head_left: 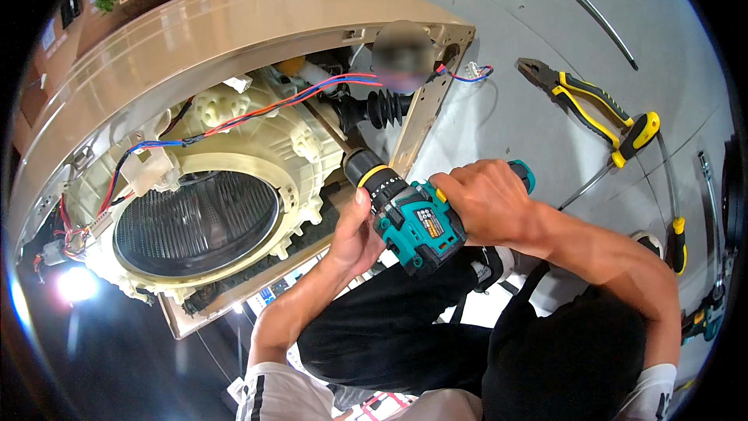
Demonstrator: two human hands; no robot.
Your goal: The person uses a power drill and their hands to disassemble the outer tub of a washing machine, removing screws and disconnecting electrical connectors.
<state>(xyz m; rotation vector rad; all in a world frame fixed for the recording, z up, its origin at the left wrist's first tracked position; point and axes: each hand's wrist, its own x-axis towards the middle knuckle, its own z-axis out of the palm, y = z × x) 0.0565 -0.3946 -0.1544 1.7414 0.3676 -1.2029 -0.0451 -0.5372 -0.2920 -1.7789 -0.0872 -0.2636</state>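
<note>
Teal-and-black plastic cordless drill (425, 226) sits mid-view, between both hands, just outside the lower right of the opened machine. Key relation: its long axis runs on a slant, body at lower right, round black chuck (362, 165) at upper left, nose toward the machine's inside, at the edge of the cream moulded-plastic tub (234, 160). Bit not visible; can't tell whether the tip touches anything.

Right hand (483, 203) is wrapped around the drill's handle, closed firmly, at the end away from the machine. Left hand (354, 238) is the nearer one to chuck and tub: thumb up against the chuck collar, palm beside the drill's front. Its fingers are hidden, so can't tell if they close around it.

Beige curved casing (257, 8) arches over the tub; dark ribbed round drum window (195, 222) lies left of the left hand. Red, blue and black wire bundle (265, 105) crosses above the tub, well clear of the chuck. Black ribbed rubber bellows (383, 109) is just above the chuck, apart from it. Yellow-and-black-handled pliers (576, 97) lie on the grey floor (483, 132), up and right of the right hand.
</note>
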